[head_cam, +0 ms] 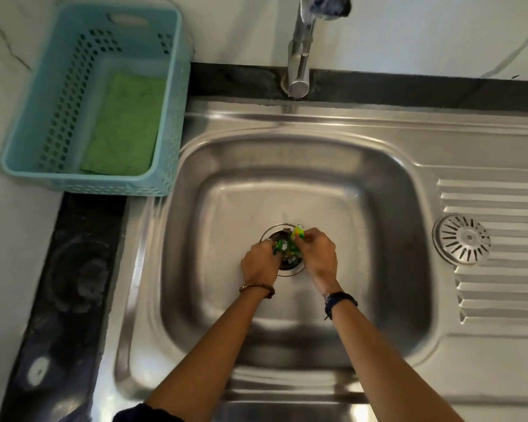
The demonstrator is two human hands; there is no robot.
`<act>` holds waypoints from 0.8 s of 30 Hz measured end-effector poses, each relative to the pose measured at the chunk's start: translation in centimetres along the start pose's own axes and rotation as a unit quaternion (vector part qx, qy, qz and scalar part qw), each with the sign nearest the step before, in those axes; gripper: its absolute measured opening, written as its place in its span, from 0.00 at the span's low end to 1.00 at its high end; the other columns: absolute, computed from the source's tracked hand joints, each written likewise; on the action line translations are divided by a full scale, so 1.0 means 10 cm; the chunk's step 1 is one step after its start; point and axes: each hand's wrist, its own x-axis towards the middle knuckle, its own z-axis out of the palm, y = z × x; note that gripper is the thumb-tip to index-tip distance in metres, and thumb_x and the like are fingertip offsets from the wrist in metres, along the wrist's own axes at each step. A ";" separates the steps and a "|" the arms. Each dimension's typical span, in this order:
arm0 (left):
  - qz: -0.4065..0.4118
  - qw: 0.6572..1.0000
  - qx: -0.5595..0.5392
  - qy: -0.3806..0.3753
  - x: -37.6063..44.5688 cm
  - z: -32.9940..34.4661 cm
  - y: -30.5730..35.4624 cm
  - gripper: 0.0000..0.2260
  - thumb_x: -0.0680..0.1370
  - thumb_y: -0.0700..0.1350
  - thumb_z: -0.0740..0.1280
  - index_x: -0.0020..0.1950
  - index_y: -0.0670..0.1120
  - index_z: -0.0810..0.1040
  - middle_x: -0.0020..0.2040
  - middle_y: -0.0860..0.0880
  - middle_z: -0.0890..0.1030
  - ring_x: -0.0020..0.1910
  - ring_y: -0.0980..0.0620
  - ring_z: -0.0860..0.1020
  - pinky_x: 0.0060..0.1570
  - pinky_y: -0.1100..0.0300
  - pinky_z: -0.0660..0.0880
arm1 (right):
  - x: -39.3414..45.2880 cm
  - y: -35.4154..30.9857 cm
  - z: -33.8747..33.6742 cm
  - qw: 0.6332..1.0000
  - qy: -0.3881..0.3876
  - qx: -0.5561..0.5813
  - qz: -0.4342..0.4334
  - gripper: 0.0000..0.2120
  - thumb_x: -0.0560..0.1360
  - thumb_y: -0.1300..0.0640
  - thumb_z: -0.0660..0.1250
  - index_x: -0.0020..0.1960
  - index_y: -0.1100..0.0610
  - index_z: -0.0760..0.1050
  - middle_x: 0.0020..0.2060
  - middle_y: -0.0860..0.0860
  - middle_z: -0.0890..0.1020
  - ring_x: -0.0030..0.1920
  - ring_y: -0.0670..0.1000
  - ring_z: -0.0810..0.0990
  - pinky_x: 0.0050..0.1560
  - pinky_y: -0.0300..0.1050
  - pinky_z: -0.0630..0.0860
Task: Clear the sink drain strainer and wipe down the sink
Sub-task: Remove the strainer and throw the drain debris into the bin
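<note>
Both hands down in sink (287, 166) basin, at drain opening (282, 249); strainer (461, 240) already off, parked on drainboard right so drain stays reachable

Left hand (261, 263) fingers clenched on green and white scraps (279, 246); right hand (316, 254) fingers pinching yellow-green debris (297, 232), likely to lift it clear

Green cloth (124, 123) waits in blue basket (22, 156) on surface, likely for wiping later

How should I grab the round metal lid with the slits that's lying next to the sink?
Probably by its raised centre knob or outer rim, coming straight down from above. The strainer lid lies flat on the ridged drainboard, slits up, with nothing on or beside it. A pinch at the edge over a groove could slip fingertips under the rim.
</note>
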 end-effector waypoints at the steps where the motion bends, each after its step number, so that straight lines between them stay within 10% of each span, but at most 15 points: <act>1: -0.008 1.000 -0.024 -0.002 -0.02 -0.05 0.00 0.12 0.74 0.48 0.65 0.55 0.47 0.78 0.53 0.42 0.82 0.52 0.40 0.79 0.44 0.55 0.74 | -0.04 -0.02 -0.04 0.999 0.017 0.039 0.004 0.11 0.75 0.51 0.66 0.53 0.56 0.78 0.48 0.51 0.82 0.47 0.52 0.81 0.45 0.48 0.79; 12: -0.033 0.940 -0.340 0.024 -0.56 -0.60 0.15 0.07 0.74 0.42 0.67 0.36 0.47 0.77 0.41 0.40 0.83 0.39 0.42 0.82 0.43 0.45 0.81 | -0.51 -0.39 -0.58 0.948 0.053 0.312 0.034 0.05 0.74 0.56 0.68 0.39 0.55 0.76 0.36 0.49 0.80 0.36 0.48 0.78 0.38 0.42 0.75; 17: -0.017 0.852 -0.515 0.092 -1.25 -0.98 0.07 0.09 0.74 0.39 0.68 0.34 0.46 0.77 0.27 0.52 0.79 0.22 0.60 0.77 0.24 0.66 0.77 | -1.01 -0.63 -0.83 0.909 -0.016 0.417 0.015 0.08 0.74 0.60 0.67 0.36 0.52 0.75 0.31 0.50 0.77 0.28 0.45 0.74 0.25 0.32 0.71; 24: -0.023 0.727 -0.637 0.256 -2.68 -0.99 -0.36 0.06 0.75 0.39 0.67 0.37 0.44 0.79 0.35 0.47 0.80 0.25 0.57 0.78 0.31 0.66 0.78 | -2.10 -0.67 -0.89 0.895 -0.200 0.391 -0.082 0.07 0.74 0.58 0.67 0.38 0.51 0.78 0.31 0.46 0.78 0.27 0.42 0.74 0.26 0.34 0.70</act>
